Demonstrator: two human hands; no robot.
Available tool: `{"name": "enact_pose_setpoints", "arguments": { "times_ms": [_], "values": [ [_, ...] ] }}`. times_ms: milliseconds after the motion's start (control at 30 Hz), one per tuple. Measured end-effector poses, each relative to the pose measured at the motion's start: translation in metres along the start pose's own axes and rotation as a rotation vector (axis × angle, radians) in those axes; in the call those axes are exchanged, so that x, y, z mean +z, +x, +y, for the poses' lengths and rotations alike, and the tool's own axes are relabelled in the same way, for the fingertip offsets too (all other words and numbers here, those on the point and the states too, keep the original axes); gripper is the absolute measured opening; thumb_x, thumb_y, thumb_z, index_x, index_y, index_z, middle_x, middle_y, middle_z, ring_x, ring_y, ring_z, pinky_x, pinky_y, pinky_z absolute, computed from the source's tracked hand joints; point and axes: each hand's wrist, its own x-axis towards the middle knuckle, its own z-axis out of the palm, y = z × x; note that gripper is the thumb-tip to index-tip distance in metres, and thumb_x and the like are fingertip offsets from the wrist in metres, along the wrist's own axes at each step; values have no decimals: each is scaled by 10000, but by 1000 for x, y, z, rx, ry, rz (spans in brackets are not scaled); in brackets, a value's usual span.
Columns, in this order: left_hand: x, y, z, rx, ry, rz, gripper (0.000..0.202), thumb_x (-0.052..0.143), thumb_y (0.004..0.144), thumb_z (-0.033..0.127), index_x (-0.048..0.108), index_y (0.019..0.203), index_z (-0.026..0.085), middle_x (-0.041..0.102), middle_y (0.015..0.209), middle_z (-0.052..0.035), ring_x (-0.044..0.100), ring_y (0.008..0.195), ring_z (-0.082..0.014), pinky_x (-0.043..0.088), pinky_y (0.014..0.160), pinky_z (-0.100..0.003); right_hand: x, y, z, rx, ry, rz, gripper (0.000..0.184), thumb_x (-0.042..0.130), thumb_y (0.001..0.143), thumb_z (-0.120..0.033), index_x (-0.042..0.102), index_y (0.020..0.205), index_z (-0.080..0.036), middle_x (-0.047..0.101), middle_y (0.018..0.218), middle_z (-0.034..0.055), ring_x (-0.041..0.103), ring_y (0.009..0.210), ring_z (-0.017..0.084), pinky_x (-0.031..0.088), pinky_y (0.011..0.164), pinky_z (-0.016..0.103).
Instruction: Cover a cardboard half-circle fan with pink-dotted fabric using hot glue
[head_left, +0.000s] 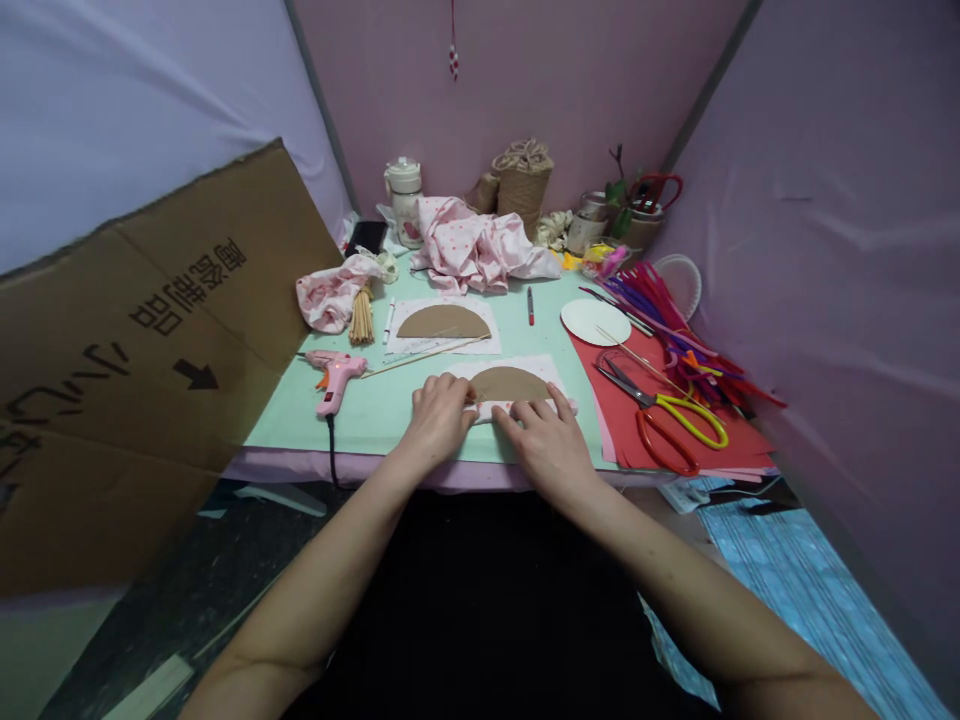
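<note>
I see the half-round cardboard piece [510, 383] lying flat on the patterned cloth [544, 364], near the front edge of the mint-green table cover [285, 428]. It should handle light and fairly stiff, best steadied by its curved rim; the cloth looks soft and likely to slip or crease. The card is plain brown, a pale folded hem along its straight side. My left hand [439, 410] and right hand [549, 438] press this hem; whether either pinches it, I cannot tell.
</note>
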Motion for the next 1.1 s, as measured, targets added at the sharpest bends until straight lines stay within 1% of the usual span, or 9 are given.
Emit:
{"name": "enact_pose_setpoints", "arguments": {
  "times_ms": [67, 167, 267, 333, 400, 533, 700, 900, 1100],
  "values": [
    [2, -2, 1, 17, 23, 47, 116, 611, 907, 224, 616, 1019, 198, 617, 1110, -68, 507, 1094, -261, 380, 890, -387, 1, 0, 0, -2, -1, -2, 350, 482, 959, -173, 602, 1286, -204, 670, 994, 64, 572, 937, 220, 161, 1152, 497],
    [10, -10, 6, 25, 120, 166, 93, 592, 930, 251, 642, 971, 183, 629, 1050, -86, 514, 1049, -267, 368, 885, -404, 2, -1, 0, -5, 2, 1, 352, 481, 959, -169, 602, 1288, -202, 672, 1004, 69, 572, 946, 223, 169, 1148, 499],
    [23, -23, 16, 38, 208, 234, 219, 480, 987, 244, 670, 906, 172, 640, 970, -103, 526, 976, -264, 366, 850, -413, 2, -2, 0, -4, 5, 8, 360, 484, 954, -155, 600, 1292, -202, 674, 1010, 69, 573, 953, 224, 174, 1145, 492],
    [31, -34, 23, 33, 225, 252, 250, 441, 996, 215, 684, 961, 164, 644, 973, -110, 530, 961, -259, 374, 832, -409, 0, -2, 0, -5, 3, 12, 366, 488, 951, -149, 598, 1296, -206, 675, 1005, 64, 572, 951, 224, 183, 1139, 482],
    [36, -45, 29, 5, 236, 266, 234, 482, 980, 215, 669, 1108, 155, 639, 1042, -115, 527, 984, -258, 388, 833, -406, -2, -2, 1, -11, -2, 16, 374, 495, 947, -147, 597, 1302, -210, 677, 1006, 60, 572, 948, 224, 191, 1134, 470],
    [40, -60, 36, -40, 255, 238, 443, 601, 936, 321, 554, 1344, 157, 595, 1174, -123, 508, 1036, -265, 412, 862, -410, -5, -2, 1, -26, -4, 13, 381, 517, 939, -155, 598, 1307, -206, 678, 1016, 60, 573, 957, 232, 209, 1124, 465],
    [40, -66, 38, -114, 223, 188, 594, 636, 901, 471, 507, 1412, 197, 568, 1146, -114, 492, 1043, -278, 417, 878, -423, -5, -3, 1, -38, -4, 0, 402, 571, 917, -189, 588, 1319, -202, 684, 1036, 69, 578, 981, 243, 236, 1120, 482],
    [42, -68, 35, -169, 132, 149, 650, 605, 895, 547, 459, 1455, 252, 534, 1099, -108, 477, 988, -276, 406, 856, -430, -4, -4, 2, -41, -15, -14, 423, 592, 908, -190, 578, 1330, -202, 690, 1067, 76, 587, 997, 242, 231, 1134, 487],
    [43, -65, 27, -136, 97, 162, 557, 543, 932, 537, 504, 1415, 265, 521, 1050, -95, 463, 986, -271, 396, 850, -417, -5, -3, 0, -34, -23, -46, 420, 571, 924, -204, 569, 1344, -219, 682, 1081, 78, 590, 1006, 248, 233, 1131, 494]
  ]
}}
